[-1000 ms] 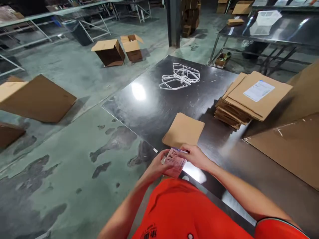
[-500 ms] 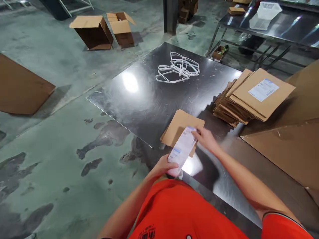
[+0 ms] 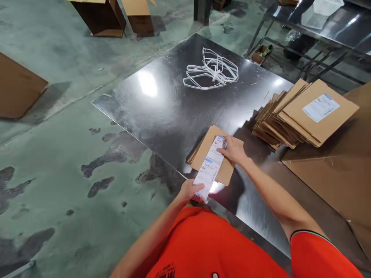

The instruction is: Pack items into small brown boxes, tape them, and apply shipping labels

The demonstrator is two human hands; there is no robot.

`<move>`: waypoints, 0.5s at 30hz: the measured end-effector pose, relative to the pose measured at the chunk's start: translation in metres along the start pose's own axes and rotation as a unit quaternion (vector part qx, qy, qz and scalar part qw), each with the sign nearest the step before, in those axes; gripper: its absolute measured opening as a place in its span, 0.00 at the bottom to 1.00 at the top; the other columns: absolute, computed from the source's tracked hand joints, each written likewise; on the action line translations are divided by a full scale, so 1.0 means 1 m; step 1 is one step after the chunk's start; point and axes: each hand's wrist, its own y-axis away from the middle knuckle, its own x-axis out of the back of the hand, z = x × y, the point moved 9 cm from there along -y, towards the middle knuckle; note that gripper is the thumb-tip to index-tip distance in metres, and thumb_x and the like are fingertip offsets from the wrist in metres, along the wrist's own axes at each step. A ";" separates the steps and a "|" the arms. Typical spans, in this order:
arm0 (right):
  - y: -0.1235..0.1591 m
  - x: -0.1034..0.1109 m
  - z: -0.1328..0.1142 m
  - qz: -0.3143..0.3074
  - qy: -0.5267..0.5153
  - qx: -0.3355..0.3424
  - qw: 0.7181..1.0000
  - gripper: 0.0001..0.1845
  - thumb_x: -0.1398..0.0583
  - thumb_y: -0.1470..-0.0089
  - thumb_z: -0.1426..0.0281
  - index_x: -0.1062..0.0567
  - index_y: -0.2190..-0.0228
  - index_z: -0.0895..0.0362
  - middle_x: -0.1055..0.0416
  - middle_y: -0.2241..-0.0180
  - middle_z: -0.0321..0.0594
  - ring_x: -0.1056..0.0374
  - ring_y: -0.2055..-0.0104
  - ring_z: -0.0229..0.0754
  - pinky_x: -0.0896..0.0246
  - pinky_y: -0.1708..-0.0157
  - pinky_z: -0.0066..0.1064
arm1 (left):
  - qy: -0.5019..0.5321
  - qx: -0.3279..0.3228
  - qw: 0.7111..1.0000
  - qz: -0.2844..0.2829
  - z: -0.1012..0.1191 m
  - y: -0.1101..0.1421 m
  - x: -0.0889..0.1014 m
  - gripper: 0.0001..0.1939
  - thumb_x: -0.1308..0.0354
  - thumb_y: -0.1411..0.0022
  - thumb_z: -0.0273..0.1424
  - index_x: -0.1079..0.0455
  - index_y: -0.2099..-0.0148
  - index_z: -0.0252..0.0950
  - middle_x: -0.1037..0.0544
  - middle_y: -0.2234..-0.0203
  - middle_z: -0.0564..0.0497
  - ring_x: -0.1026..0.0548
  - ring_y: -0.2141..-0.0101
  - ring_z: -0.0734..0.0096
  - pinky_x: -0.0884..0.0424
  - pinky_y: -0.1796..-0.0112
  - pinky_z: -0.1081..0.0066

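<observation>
The left hand [image 3: 189,190] clamps the near end of a printed shipping label [image 3: 209,170], its long axis slanting up and rightward across a flat cardboard mailer [image 3: 223,172] by the front edge of the counter [image 3: 162,116] (the far end lies under the open right hand [image 3: 234,150]).

The fine print on the shipping label [image 3: 209,168] is too small to read, and the left hand [image 3: 189,191] hides part of its near end. The far boxes [image 3: 98,17] are cut off by the top edge, and what fills the small carton [image 3: 260,54] is too small to tell.
</observation>
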 end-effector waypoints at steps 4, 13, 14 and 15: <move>0.008 0.010 0.005 0.062 0.063 -0.066 0.994 0.41 0.36 0.47 0.55 0.41 0.39 0.59 0.37 0.41 0.61 0.40 0.42 0.67 0.40 0.49 0.55 | -0.083 0.015 0.996 0.025 -0.032 0.019 0.025 0.14 0.35 0.51 0.39 0.25 0.70 0.31 0.23 0.81 0.50 0.25 0.78 0.66 0.33 0.77 0.73; 0.009 -0.039 -0.055 0.085 0.036 0.106 0.990 0.31 0.54 0.33 0.61 0.41 0.36 0.66 0.45 0.33 0.56 0.54 0.30 0.58 0.61 0.32 0.55 | -0.564 -0.217 0.796 0.019 0.079 0.003 0.005 0.11 0.48 0.33 0.31 0.26 0.65 0.36 0.32 0.37 0.44 0.20 0.59 0.63 0.27 0.60 0.69; 0.001 -0.038 -0.049 0.074 0.050 0.100 0.991 0.32 0.54 0.33 0.60 0.42 0.35 0.65 0.48 0.32 0.54 0.56 0.29 0.59 0.64 0.32 0.56 | -0.595 -0.208 0.776 0.018 0.081 -0.005 0.004 0.11 0.48 0.32 0.31 0.27 0.66 0.36 0.34 0.36 0.44 0.20 0.60 0.64 0.27 0.62 0.70; -0.007 -0.035 -0.042 0.066 0.062 0.090 0.992 0.32 0.54 0.33 0.59 0.43 0.34 0.63 0.50 0.31 0.51 0.58 0.29 0.59 0.67 0.32 0.57 | -0.613 -0.206 0.762 0.017 0.080 -0.011 0.004 0.12 0.48 0.32 0.31 0.27 0.66 0.35 0.36 0.35 0.44 0.20 0.61 0.65 0.28 0.63 0.70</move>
